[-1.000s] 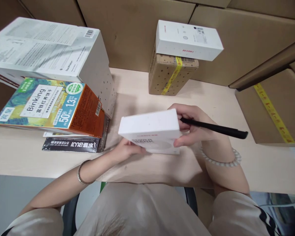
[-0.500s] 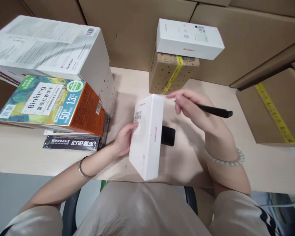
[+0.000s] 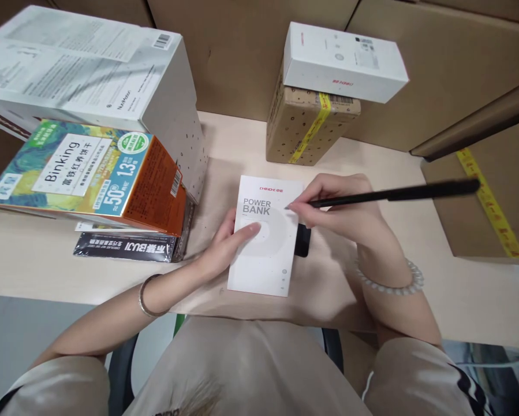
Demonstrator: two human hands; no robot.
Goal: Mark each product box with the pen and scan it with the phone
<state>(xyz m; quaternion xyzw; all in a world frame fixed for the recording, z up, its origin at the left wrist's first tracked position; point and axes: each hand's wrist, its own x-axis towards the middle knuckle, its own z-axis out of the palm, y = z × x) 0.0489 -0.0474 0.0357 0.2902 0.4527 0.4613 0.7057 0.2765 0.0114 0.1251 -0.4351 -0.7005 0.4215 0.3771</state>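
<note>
A white power bank box [image 3: 263,260] is held by its left side in my left hand [image 3: 224,245], the thumb lying on its front face. That face, printed "POWER BANK", is turned up toward me. In my right hand [image 3: 339,202] a black pen [image 3: 398,193] is pinched, its long end pointing right. The pen's tip is close to the upper right of the box's face; whether it touches cannot be made out. Partly covered by the box, a small black flat object [image 3: 302,241] lies on the table to the right.
To the left stand a large white carton [image 3: 172,98], a colourful Binking box [image 3: 81,167] and a dark flat package [image 3: 123,247]. At the back, a white box [image 3: 346,63] rests on a taped brown carton [image 3: 294,127]. Another brown carton [image 3: 467,202] is at right.
My left hand has turned the power bank box so its front faces up. My right hand has come left and down to it, with the pen now pointing at its face.
</note>
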